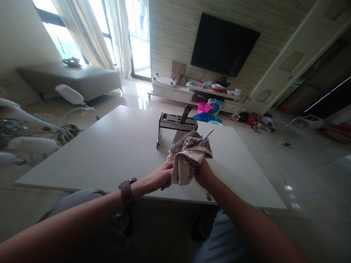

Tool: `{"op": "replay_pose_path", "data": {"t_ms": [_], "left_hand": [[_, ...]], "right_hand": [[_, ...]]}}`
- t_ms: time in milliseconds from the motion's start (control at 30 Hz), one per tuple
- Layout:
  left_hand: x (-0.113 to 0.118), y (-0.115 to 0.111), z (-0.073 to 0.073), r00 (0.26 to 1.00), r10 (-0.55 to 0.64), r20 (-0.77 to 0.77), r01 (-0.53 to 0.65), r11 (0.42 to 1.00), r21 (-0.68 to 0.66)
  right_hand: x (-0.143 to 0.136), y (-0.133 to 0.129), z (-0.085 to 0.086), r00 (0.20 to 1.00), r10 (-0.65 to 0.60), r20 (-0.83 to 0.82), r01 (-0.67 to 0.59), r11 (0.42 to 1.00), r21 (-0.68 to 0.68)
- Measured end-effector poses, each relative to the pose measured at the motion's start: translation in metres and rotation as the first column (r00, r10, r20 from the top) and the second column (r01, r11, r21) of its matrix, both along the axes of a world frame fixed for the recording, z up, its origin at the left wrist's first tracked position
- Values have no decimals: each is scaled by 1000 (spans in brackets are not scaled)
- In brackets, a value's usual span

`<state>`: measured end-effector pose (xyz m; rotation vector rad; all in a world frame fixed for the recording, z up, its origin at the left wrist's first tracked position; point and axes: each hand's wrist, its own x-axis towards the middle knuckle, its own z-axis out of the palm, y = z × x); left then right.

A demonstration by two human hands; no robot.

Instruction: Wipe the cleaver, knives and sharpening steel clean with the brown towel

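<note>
A brown-and-beige patterned towel (189, 153) is bunched up between my two hands, just above the table. My left hand (165, 172), below a wrist with a brown-strapped watch, closes on the towel's left side. On the other side my right hand (203, 174) grips the towel, its fingers mostly covered by the folds. A slim pale, stick-like piece (208, 134) pokes out of the towel at the upper right; the rest of it is hidden. Just beyond stands a metal-and-black knife rack (177, 124) with one black handle (186, 113) sticking up from its top.
The white table (123, 146) spreads out under my hands. A small brown item (208, 196) lies by its near edge. Past the far edge are a pink basket (204, 107) and blue plastic (205, 117). A white lamp (33, 145) stands on the left.
</note>
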<state>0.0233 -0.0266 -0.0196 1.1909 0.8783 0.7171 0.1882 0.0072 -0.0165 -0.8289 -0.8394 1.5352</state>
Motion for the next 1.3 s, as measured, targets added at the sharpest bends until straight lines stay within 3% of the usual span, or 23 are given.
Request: {"op": "replay_pose_path", "data": {"t_ms": [233, 500, 1300], "left_hand": [[1, -2, 4, 999, 17, 27, -17, 1000, -1], [0, 0, -2, 1000, 4, -9, -4, 1000, 0], [0, 0, -1, 1000, 0, -5, 0, 1000, -2]], "right_hand": [[1, 0, -2, 1000, 13, -15, -13, 1000, 10], [1, 3, -8, 1000, 17, -25, -18, 1000, -21], [1, 2, -4, 1000, 12, 11, -12, 1000, 10]]}}
